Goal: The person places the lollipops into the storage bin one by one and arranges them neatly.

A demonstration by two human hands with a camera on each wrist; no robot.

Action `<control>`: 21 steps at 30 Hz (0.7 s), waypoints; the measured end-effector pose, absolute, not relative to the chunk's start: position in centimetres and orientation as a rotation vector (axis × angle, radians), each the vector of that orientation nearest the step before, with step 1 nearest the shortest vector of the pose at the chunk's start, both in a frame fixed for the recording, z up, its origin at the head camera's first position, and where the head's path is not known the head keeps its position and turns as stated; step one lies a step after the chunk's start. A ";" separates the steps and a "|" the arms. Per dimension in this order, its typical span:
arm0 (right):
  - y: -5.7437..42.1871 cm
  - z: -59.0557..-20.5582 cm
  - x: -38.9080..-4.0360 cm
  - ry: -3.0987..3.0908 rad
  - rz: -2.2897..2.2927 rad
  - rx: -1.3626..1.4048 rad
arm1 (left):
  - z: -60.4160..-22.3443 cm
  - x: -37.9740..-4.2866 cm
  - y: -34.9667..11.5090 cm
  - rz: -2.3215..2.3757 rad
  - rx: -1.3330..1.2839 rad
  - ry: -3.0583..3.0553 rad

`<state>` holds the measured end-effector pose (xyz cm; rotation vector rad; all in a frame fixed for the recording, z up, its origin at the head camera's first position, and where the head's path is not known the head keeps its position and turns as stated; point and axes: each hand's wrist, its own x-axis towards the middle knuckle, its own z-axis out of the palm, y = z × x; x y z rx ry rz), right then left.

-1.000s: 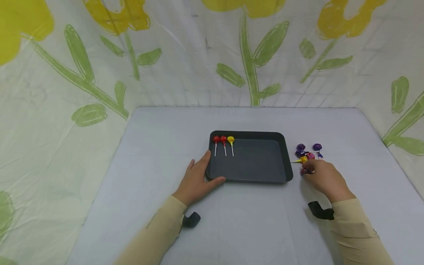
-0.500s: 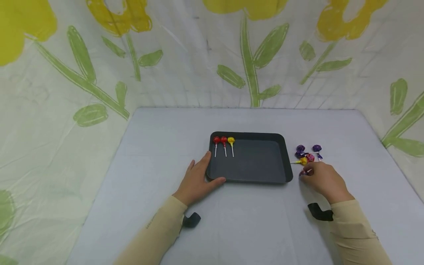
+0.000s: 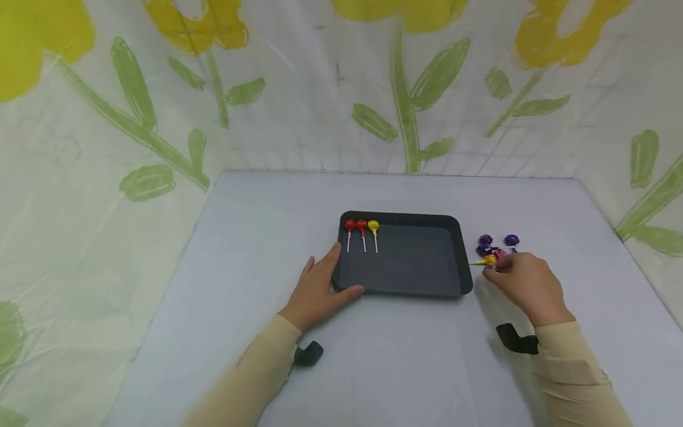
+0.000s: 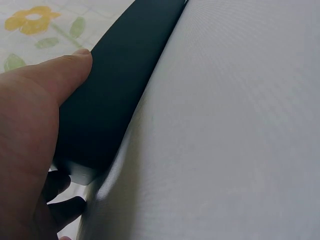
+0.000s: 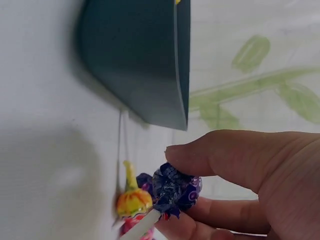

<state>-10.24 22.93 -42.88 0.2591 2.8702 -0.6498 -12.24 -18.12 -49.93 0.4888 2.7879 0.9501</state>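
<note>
Behind the pale tabletop [image 3: 256, 237] rises a whitish backdrop [image 3: 299, 118] patterned with yellow flowers [image 3: 437, 13] and green leaves [image 3: 440, 74].

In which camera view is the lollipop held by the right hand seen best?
The right wrist view: the lollipop appears large, with part of its white stick visible. In the head view, the right hand hides most of it. The left wrist view does not show it.

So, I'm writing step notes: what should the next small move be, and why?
Probably carry the purple lollipop over to the tray: the right hand pinches its wrapped head, and there is bare space right of the yellow lollipop inside.
</note>
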 end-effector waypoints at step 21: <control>19.6 -41.1 -12.1 3.009 -0.758 0.255 | -49.7 -12.4 -18.1 0.935 0.497 2.788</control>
